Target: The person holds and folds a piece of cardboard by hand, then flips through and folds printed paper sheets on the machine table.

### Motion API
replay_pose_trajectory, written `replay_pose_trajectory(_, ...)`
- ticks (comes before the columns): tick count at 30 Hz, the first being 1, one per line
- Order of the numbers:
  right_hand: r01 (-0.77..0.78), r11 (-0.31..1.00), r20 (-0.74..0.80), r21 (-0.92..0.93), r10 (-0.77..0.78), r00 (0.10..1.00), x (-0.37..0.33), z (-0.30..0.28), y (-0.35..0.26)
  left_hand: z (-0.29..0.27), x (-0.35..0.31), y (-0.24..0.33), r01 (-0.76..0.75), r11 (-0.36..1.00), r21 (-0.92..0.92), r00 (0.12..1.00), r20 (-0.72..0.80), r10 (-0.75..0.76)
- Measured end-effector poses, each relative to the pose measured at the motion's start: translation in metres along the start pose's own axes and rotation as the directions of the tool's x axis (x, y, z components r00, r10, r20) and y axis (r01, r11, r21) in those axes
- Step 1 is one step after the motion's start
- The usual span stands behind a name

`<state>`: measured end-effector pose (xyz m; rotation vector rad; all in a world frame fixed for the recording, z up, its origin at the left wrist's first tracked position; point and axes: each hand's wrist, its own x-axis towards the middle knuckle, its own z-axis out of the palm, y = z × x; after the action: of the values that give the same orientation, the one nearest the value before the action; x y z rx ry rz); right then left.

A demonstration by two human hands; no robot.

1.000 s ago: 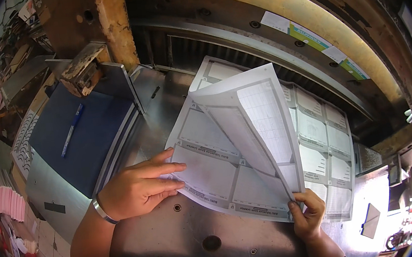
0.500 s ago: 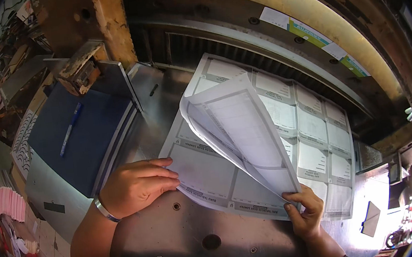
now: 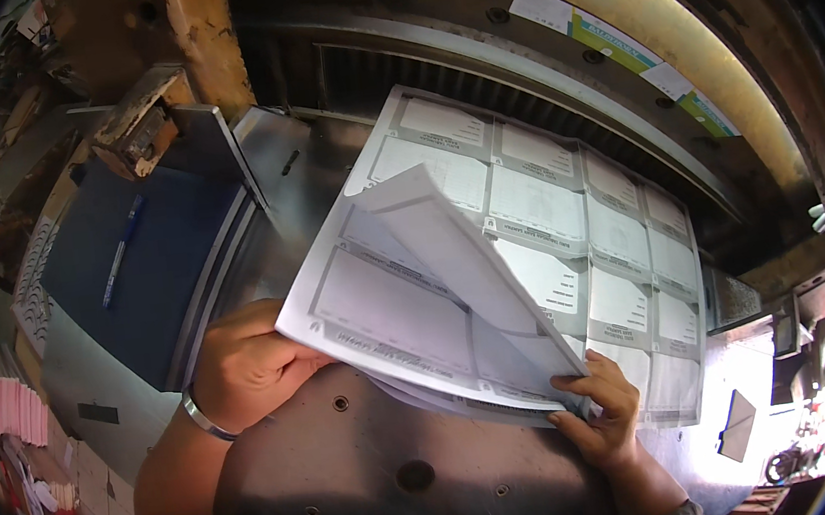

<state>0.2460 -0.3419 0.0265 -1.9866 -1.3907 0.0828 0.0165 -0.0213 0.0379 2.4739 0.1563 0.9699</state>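
A stack of large printed sheets (image 3: 538, 209), each with a grid of grey-bordered panels, lies on the metal table. The upper sheets are raised at their near side, and one folded sheet (image 3: 461, 242) tilts up in a pointed flap. My left hand (image 3: 255, 363), with a metal bracelet at the wrist, is closed at the near left corner of the raised sheets; its fingertips are partly hidden under the paper. At the near right corner, my right hand (image 3: 604, 408) pinches the sheets between thumb and fingers.
The metal table (image 3: 342, 446) has several round holes. Left of it, a blue pen (image 3: 123, 250) lies on a dark blue board (image 3: 136, 307) beside an upright metal plate (image 3: 230, 151). A heavy worn machine beam (image 3: 469, 25) spans the far side. Stacked pink papers (image 3: 4, 409) stand far left.
My left hand has gone from stretched fingers lying on the paper to closed at its corner, which is now lifted. The flap has dropped lower and leftward; my right hand keeps its pinch.
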Motion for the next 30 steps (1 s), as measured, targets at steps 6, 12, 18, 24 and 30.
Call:
replay_pose_trajectory(6,0.03,0.999,0.035,-0.033,-0.029,0.999,-0.002,0.003,0.006,0.004,-0.005,-0.005,0.044,0.998,-0.051,0.998,-0.03,-0.046)
replay_pose_trajectory(12,0.033,0.999,0.042,-0.038,-0.032,0.999,-0.001,0.002,0.001,0.005,-0.006,-0.004,0.067,0.996,-0.058,0.997,-0.045,-0.069)
replay_pose_trajectory(18,0.034,0.999,0.053,-0.039,-0.032,0.998,0.0,0.001,-0.002,0.001,-0.004,-0.005,0.066,0.997,-0.05,0.998,0.006,-0.066)
replay_pose_trajectory(24,-0.018,1.0,0.009,0.005,0.018,1.0,-0.007,0.002,0.003,0.002,-0.005,-0.01,-0.102,0.991,0.092,0.994,-0.034,0.105)
replay_pose_trajectory(30,-0.211,0.964,-0.06,0.163,0.223,0.973,-0.013,0.004,0.003,-0.003,-0.001,-0.019,-0.334,0.928,0.165,0.931,-0.094,0.351)
